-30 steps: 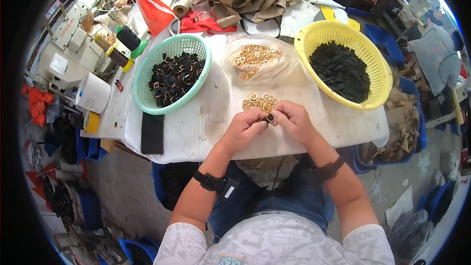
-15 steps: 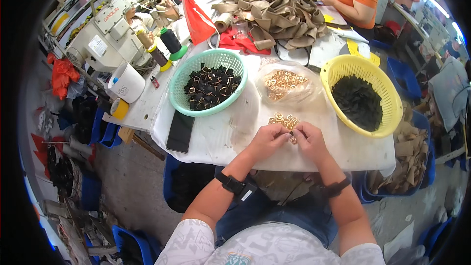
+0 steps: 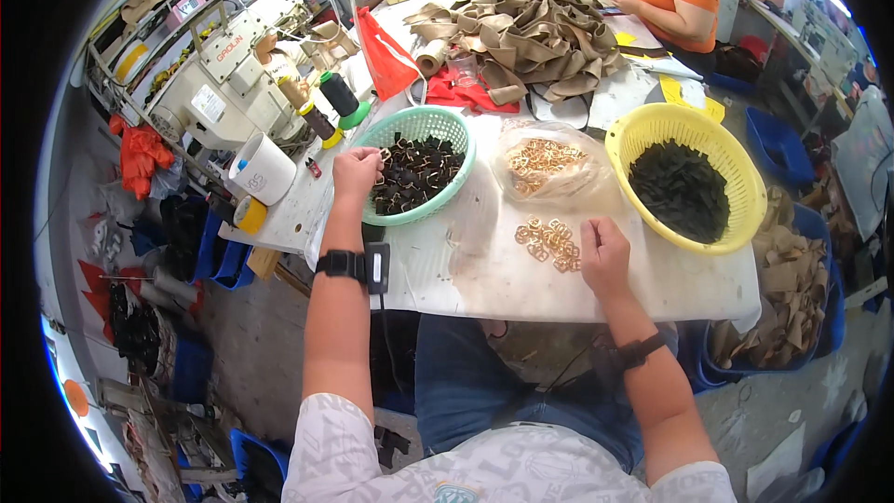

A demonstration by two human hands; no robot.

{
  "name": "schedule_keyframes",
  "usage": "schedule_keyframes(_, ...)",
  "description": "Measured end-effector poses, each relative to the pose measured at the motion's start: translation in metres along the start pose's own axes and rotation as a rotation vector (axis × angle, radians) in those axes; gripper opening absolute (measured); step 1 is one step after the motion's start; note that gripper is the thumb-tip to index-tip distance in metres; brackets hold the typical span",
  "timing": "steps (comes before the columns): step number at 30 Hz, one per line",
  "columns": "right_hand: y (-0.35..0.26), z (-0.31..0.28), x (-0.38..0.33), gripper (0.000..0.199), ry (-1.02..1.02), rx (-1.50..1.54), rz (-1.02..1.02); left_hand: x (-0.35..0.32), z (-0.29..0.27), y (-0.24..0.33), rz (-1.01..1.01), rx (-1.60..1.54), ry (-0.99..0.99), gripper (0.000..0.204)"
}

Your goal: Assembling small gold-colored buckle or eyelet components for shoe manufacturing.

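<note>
left hand (image 3: 357, 170) at green basket (image 3: 455, 188), right hand (image 3: 603, 252) by gold buckles (image 3: 548, 239)

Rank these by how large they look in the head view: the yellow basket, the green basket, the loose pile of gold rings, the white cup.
1. yellow basket
2. green basket, only a little smaller than the yellow; fisheye bending makes this order unsure
3. white cup
4. loose pile of gold rings, close to the cup in spread, so unsure
</note>
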State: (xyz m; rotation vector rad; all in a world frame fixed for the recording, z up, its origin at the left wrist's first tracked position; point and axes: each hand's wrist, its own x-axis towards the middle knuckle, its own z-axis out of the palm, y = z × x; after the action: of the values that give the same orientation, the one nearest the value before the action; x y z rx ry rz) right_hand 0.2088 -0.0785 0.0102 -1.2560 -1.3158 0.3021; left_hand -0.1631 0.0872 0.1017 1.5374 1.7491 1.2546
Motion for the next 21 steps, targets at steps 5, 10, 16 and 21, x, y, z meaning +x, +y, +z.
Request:
schedule_keyframes(5,0.011,-0.006,0.003,0.015,0.072,0.086,0.129,0.003,0.021,-0.012,0.005,0.510,-0.148,0.024)
schedule_keyframes(10,0.010,-0.008,0.006,0.023,0.121,0.154,0.275,-0.004,0.023,0.002,0.268,0.262,0.231,0.024)
schedule_keyframes(16,0.017,-0.010,0.005,0.025,0.070,0.089,0.264,-0.109,0.088,0.060,-0.158,-0.764,-0.319,0.016)
schedule_keyframes(21,0.017,-0.005,0.003,0.021,0.053,0.118,0.292,-0.155,0.144,0.041,0.277,0.093,-0.308,0.020)
